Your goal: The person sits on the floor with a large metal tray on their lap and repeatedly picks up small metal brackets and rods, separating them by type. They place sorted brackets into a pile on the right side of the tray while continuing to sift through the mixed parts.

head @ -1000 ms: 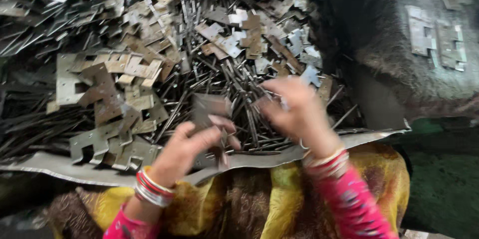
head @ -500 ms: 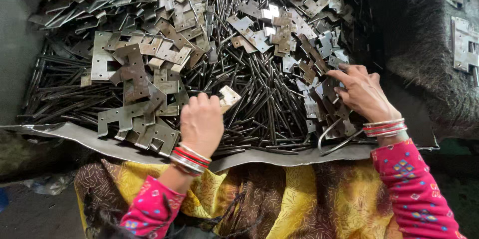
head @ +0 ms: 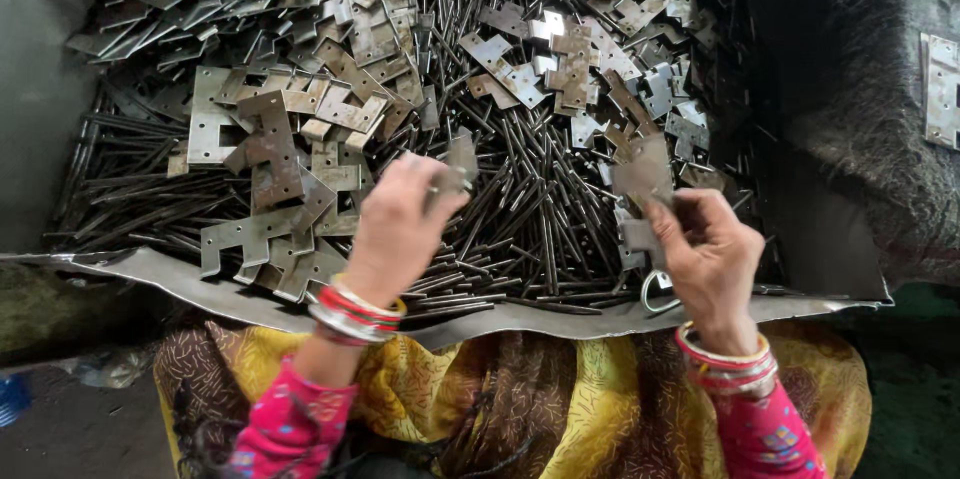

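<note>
- Left hand [head: 398, 219]: fingers are curling shut around a small grey flat metal plate [head: 461, 161], which is sticking up past the fingertips; a thin dark pin may be pinched with it, but this cannot be told for certain.
- Right hand [head: 708, 257]: thumb and fingers are pinching a grey-brown notched metal hinge leaf [head: 643, 177], which is standing nearly upright above the knuckles; a second, smaller pale metal piece [head: 637, 236] is showing just below it against the palm.
- Both held pieces are hovering over the near part of the pile, well apart from each other.
- Stacked red and silver bangles [head: 352, 311] are circling the left wrist; a similar set is sitting on the right wrist above a pink patterned sleeve [head: 765, 437].
- Heap of thin dark steel pins [head: 530, 209] is lying directly beneath and between the hands.
- Loose rusty-grey stamped hinge plates [head: 290, 154] are lying over the pins, to the left and farther back.
- Grey sheet edge [head: 560, 319] is running under the wrists, bordering the pile.
- Yellow and brown patterned cloth [head: 520, 389] is covering the lap below the sheet.
</note>
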